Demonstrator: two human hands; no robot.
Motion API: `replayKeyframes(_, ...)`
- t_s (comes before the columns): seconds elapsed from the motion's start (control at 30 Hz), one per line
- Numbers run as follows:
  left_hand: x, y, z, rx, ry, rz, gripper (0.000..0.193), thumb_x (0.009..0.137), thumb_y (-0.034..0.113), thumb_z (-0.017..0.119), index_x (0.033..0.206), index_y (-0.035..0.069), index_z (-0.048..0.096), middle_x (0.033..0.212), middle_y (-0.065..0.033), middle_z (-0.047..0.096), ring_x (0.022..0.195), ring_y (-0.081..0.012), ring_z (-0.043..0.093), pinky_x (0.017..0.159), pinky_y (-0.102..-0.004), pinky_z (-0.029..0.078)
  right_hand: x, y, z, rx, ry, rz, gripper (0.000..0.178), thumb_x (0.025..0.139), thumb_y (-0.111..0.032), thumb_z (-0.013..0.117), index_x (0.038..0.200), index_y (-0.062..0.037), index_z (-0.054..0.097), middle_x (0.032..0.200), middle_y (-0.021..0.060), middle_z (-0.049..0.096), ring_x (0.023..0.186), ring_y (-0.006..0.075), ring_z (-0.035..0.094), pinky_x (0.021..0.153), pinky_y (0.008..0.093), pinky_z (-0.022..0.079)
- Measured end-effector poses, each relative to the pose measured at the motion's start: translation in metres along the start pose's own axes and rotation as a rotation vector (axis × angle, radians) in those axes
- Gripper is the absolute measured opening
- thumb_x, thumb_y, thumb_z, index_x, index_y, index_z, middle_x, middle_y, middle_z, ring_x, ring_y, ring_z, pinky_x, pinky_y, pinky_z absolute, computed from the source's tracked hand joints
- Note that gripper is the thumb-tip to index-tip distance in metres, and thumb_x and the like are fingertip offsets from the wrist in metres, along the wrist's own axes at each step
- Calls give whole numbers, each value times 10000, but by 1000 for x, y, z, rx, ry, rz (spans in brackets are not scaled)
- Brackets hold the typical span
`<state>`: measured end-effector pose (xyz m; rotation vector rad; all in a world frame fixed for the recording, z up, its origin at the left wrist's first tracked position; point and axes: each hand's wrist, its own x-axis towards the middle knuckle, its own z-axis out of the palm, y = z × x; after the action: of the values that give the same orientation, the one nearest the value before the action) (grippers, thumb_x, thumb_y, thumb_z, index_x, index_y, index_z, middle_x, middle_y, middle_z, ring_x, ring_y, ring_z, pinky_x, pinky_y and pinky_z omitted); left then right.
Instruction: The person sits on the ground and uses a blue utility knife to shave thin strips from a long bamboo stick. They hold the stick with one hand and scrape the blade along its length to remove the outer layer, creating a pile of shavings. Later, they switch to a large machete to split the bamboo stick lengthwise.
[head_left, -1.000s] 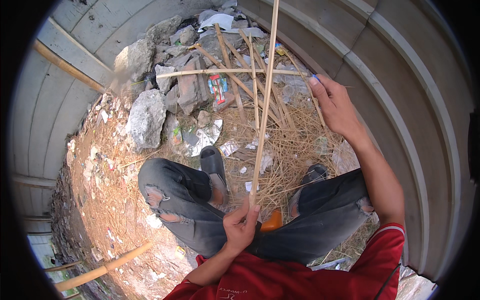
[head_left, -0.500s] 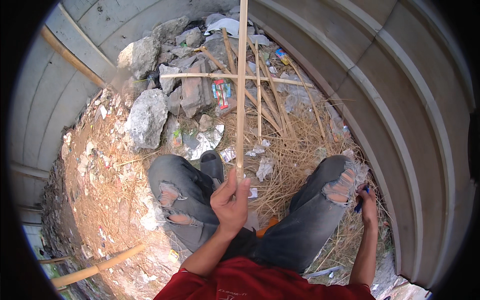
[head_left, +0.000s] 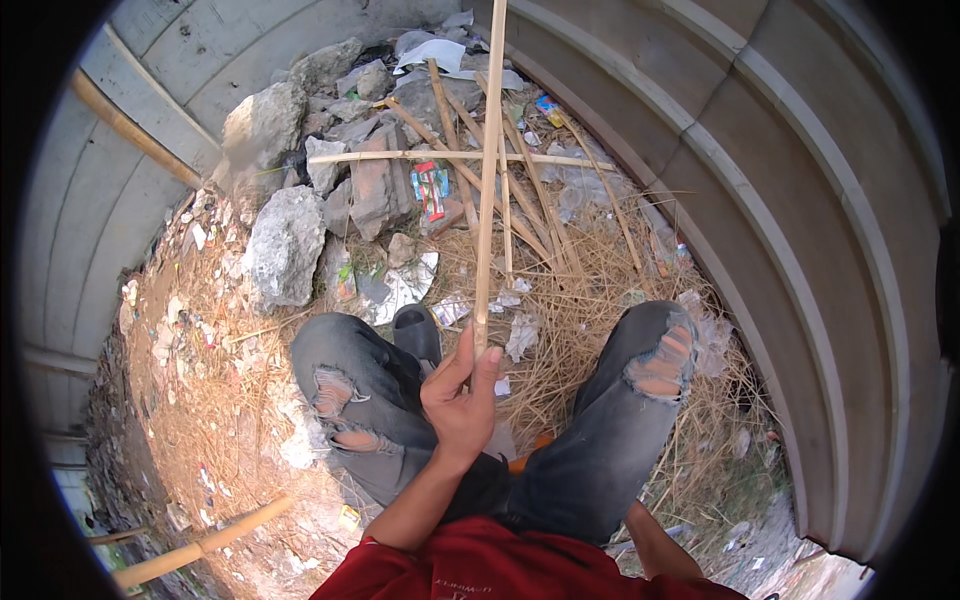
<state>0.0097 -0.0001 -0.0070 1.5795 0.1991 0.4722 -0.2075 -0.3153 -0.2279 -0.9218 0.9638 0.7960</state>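
Note:
My left hand [head_left: 462,410] is closed on the lower end of a long pale bamboo strip [head_left: 489,200], pinched between thumb and fingers. The strip stands out between my knees, and its far end runs past the upper edge of the view. Of my right arm only the forearm [head_left: 660,545] shows, beside my right thigh. The leg hides my right hand and whatever it holds. Several more bamboo strips [head_left: 455,156] lie crossed over the stones and straw ahead.
Grey rocks [head_left: 286,245] and rubble lie ahead to the left. A ribbed wall [head_left: 790,250] rises close on my right, with another wall [head_left: 130,165] on the left. Dry straw [head_left: 560,320] and litter cover the ground. A bamboo pole [head_left: 205,543] lies lower left.
My right hand, earlier beside the right knee with a small dark blue item, has gone back behind the thigh. The strip in my left hand leans slightly more to the right.

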Motion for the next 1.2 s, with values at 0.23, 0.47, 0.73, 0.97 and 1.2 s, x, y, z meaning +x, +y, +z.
replayKeyframes(0.23,-2,-8,-4,39,17,43,422,973,39,666,1382,-25,584,931,-29,669,681,-28,526,550,-184,417,7,-2,-8,17,5,15,461,961,-236,582,1349,11,555,1249,158,654,1094,270,665,918,394,548)
replayKeyframes(0.47,-5,3,1,-160,10,-52,380,1001,58,621,1370,-26,594,954,-72,686,742,-58,559,642,-202,459,9,0,-15,45,-25,49,430,939,-205,596,1309,14,587,1207,153,677,1059,270,682,896,390,557)
replayKeyframes(0.73,-13,1,-9,-292,49,-77,395,1035,83,548,1422,2,549,855,-69,637,624,-79,473,565,-225,394,-57,-174,68,53,135,-852,141,916,-174,664,849,-107,559,636,-67,424,526,59,359,500,257,299)
replayKeyframes(0.97,-39,15,20,-535,-108,-99,402,1039,48,521,1433,-32,514,833,-70,607,644,-88,490,566,-231,409,-205,-302,256,-508,-113,-1440,310,900,-192,745,1152,-16,703,936,25,677,693,56,561,595,240,439)
replayKeyframes(1.2,-50,17,17,-366,-93,-81,390,1026,45,554,1405,-44,544,826,-49,604,646,-80,499,560,-226,416,-202,-338,372,-1250,-256,-1629,269,898,-277,770,962,-16,757,721,61,659,553,101,516,550,296,422)
